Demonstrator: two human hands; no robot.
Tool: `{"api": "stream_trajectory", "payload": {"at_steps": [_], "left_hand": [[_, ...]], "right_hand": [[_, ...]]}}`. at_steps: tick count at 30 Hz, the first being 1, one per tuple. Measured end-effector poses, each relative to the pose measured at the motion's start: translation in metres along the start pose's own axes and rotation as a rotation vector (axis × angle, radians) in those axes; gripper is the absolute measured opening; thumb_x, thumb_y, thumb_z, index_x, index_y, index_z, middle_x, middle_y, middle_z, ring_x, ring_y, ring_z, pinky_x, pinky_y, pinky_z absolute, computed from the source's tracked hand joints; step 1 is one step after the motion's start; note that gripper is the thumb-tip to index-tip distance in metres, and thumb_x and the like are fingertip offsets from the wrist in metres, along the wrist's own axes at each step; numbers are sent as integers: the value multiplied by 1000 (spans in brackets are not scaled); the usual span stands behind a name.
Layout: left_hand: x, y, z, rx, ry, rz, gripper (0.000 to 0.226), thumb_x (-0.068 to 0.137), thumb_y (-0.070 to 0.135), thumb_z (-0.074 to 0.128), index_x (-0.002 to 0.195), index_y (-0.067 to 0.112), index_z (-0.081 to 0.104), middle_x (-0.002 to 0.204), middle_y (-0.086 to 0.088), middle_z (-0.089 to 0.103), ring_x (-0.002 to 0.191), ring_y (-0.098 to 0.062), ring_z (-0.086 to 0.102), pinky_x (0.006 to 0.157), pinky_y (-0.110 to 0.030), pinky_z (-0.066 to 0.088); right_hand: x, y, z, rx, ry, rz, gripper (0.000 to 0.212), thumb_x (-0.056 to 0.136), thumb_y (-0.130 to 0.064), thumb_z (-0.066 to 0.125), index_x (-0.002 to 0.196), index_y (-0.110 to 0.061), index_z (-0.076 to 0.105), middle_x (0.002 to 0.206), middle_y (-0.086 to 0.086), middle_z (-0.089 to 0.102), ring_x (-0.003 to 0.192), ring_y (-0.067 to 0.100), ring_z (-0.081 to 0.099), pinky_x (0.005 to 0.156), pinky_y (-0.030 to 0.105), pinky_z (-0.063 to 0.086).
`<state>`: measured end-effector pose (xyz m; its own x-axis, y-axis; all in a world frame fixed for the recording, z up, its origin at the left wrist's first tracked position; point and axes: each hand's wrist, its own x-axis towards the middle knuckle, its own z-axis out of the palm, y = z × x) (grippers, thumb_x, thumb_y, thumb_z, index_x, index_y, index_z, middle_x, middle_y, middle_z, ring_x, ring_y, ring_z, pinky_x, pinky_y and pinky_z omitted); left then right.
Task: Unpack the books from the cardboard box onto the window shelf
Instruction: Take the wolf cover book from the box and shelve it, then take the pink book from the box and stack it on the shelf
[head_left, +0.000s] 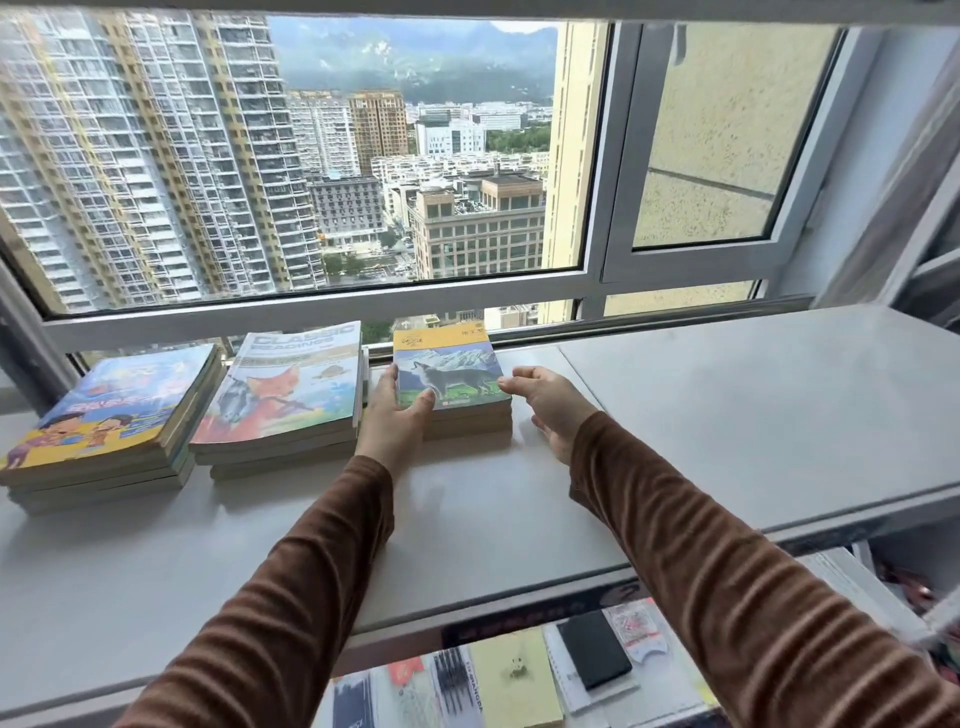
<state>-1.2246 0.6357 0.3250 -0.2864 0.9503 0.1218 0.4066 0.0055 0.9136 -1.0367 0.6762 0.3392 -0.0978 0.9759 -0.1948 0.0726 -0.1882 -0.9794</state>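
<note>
Books lie in three flat stacks on the grey window shelf (675, 395), close to the glass. The rightmost stack (457, 415) is topped by a yellow-banded book with a wolf on its cover (449, 371). The left hand (397, 415) lies against the left side of this stack, thumb resting on the cover near the front corner and fingers running along the left edge, so it holds the top book lightly. The right hand (545, 402) is just beside the stack's right edge, fingers loosely bent and spread, fingertips near the cover's right border; whether they touch it I cannot tell, and it grips nothing. Both arms wear brown ribbed sleeves (727, 597). Just left of the wolf stack sits a middle stack topped by a fox cover marked "CLASSIC READINGS" (291, 389), and further left a stack with a cartoon children's cover (114, 410). Behind them is the window frame (322, 306), with high-rise towers outside. Below the shelf's front edge lie more books and a dark flat object (595, 649)
</note>
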Motion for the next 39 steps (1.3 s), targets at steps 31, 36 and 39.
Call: {"api": "stream_trajectory", "payload": {"at_steps": [31, 36, 39], "left_hand": [[-451, 145, 382, 469, -996, 873, 39, 94, 39, 63, 130, 26, 63, 131, -3, 66, 121, -26, 59, 96, -35, 45], [-548, 156, 451, 495, -1180, 911, 40, 93, 40, 63, 130, 24, 63, 132, -1, 64, 122, -23, 59, 100, -35, 47], [-588, 157, 496, 515, -1263, 921, 40, 93, 40, 63, 130, 24, 62, 132, -2, 64, 123, -23, 59, 102, -36, 46]], "right_hand": [[-526, 233, -405, -977, 847, 212, 35, 91, -40, 60, 123, -25, 62, 127, -3, 66, 116, 26, 57, 94, 36, 42], [-617, 282, -460, -889, 917, 359, 38, 94, -40, 58, 128, -25, 59, 133, -2, 62, 125, 24, 51, 100, 35, 38], [-651, 309, -490, -844, 948, 425, 39, 95, -40, 58, 130, -23, 58, 136, 0, 60, 128, 24, 50, 101, 35, 39]]}}
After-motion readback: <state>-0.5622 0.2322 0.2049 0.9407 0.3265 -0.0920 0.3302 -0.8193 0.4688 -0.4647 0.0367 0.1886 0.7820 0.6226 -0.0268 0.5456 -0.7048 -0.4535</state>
